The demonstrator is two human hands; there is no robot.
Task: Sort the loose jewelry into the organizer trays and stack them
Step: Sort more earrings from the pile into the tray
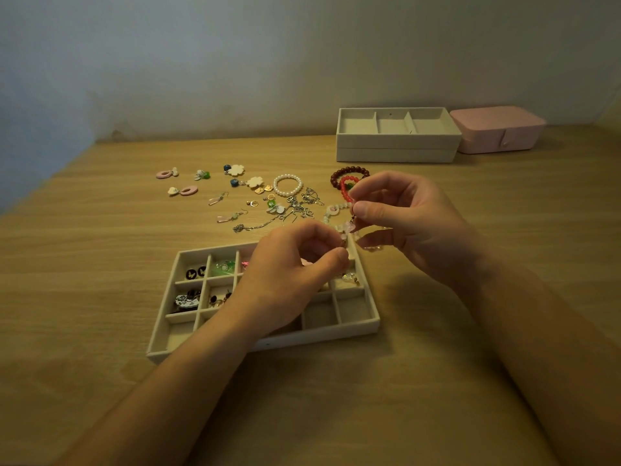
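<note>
Both hands hover over the far right corner of the tray (265, 344). The right hand (406, 220) pinches the top of a small pink earring (347, 227) between thumb and forefinger, the other fingers curled. The left hand (292, 274) pinches its lower end, thumb against forefinger. One piece or a pair? Can't tell.

The tray sits on the bench (100, 230) right under the left hand, split into a grid. Left of that hand, the back row has black butterfly studs (196, 272), then a green piece (224, 268), then a scrap of pink (245, 264) right at the knuckles. In the next row toward the person are black-and-white pieces (186, 299) and dark-and-gold earrings (220, 299). Just below the left thumb, a clear crystal piece (351, 278) lies in a right-side compartment.

Beyond the hands the loose pieces are spread out. There's a pearl bracelet (288, 185), and tangled chains (302, 210) beyond the left hand. A red bracelet (344, 188) lies over a dark bracelet (349, 172) right behind the right fingertips. Well off to the left lie flower earrings (237, 169) and pink hoops (166, 174).

Farther beyond the right hand stands a stack (396, 151) of two trays, the top one showing three compartments. A shut pink box (497, 131) sits just beside it on the right.
</note>
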